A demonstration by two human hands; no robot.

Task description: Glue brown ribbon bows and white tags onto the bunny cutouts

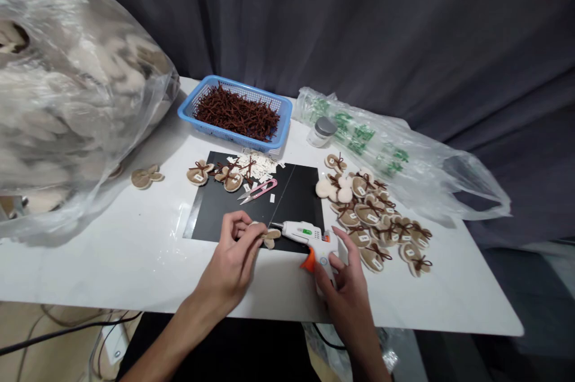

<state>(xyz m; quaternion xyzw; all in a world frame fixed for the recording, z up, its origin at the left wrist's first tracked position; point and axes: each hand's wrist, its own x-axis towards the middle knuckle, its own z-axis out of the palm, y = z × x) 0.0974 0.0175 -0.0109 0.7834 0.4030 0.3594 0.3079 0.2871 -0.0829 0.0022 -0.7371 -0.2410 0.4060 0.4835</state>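
Two containers stood filled: a blue basket (pixel 286 121) of brown ties (pixel 236 112) at eleven o'clock, a clear bag (pixel 168 91) of plush pieces (pixel 148 58) at ten.
At six, over a black mat (pixel 296 190) on the tabletop (pixel 157 268), the left fingers (pixel 251 232) pinched one eared piece (pixel 271 236); the right fingers (pixel 351 245) wrapped a glue gun (pixel 303 230), its nozzle (pixel 277 225) just beside.

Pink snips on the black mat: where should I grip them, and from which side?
Grip the snips by the pink handle, probably coming from the right: they lie flat on the black mat, with the metal blades pointing left, away from that end.
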